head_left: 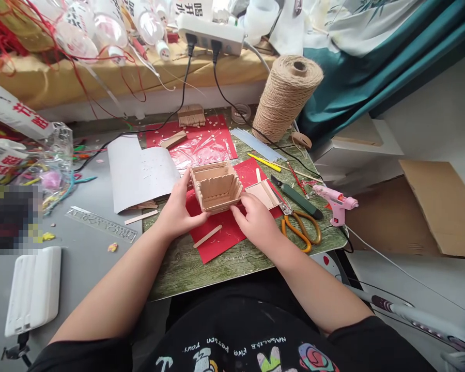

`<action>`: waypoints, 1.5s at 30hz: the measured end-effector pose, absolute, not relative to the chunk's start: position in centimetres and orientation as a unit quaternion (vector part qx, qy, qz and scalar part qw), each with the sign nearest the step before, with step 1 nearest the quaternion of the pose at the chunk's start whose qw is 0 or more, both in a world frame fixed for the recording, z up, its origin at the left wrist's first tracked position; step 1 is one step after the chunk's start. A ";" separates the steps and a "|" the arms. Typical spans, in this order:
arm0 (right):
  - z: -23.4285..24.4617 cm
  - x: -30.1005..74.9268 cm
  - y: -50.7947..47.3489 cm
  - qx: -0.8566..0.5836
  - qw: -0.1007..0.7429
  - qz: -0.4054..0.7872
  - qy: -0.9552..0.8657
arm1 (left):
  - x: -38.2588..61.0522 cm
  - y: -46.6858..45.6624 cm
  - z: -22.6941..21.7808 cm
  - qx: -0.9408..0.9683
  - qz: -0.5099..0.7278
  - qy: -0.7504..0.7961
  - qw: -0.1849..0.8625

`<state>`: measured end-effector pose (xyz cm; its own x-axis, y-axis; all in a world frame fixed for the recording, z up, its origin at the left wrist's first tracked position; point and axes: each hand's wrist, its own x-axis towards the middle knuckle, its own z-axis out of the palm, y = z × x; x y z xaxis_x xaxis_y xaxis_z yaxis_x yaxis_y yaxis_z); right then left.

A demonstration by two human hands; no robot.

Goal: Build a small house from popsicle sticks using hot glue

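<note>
The open-topped box (217, 188), built of wooden craft sticks, is located in front of the torso, over the red sheet (213, 250) on the tabletop (170, 281). The left hand (182, 209) grips the box at its left side, fingers along the outer wall and thumb at the near lower corner. The right hand (258, 219) grips the near right corner between thumb and fingers. This two-sided hold appears to steady the box without pressing on the walls from within; the mouth is turned toward the wearer, so that the interior and the scalloped stick ends are exposed to view. Whether the base touches the sheet cannot be determined. The red sheet probably serves as a work mat, protecting the surface; a loose stick (208, 236) lies on it, near the box. A flat stick panel (262, 194) lies just beyond the right hand. The scissors (288, 208), utility knife (297, 198) and pink glue gun (337, 204) are grouped on the right, seemingly for easy reach by that hand. The twine spool (287, 98) stands farther back, presumably to leave the near area free for handling.
</note>
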<state>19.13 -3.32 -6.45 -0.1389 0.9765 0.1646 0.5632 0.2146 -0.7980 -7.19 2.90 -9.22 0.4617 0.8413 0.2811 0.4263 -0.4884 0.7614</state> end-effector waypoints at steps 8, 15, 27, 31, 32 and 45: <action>-8.7 17.1 -4.8 -0.557 0.451 0.374 -0.589 | -6.5 1.7 -9.0 0.784 0.403 0.441 0.169; -8.4 14.0 -7.8 -0.519 0.533 0.334 -0.578 | -6.3 0.0 -7.4 0.788 0.426 0.437 0.084; -7.3 12.5 -5.9 -0.515 0.553 0.417 -0.506 | -6.3 -0.2 -7.2 0.801 0.421 0.421 0.057; -7.4 12.1 -5.2 -0.497 0.557 0.443 -0.497 | -6.3 -0.3 -7.0 0.796 0.427 0.424 0.057; -7.5 12.0 -5.1 -0.495 0.556 0.443 -0.499 | -6.4 -0.3 -7.1 0.796 0.427 0.426 0.058; -7.3 11.8 -2.8 -0.491 0.545 0.435 -0.522 | -7.2 0.8 -7.5 0.787 0.429 0.423 0.133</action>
<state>11.77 -2.82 -7.32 0.0763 0.9870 0.1416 0.0390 0.1390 -0.9895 -7.20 0.84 -7.46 0.2742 0.7801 0.5624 0.5526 -0.6064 0.5718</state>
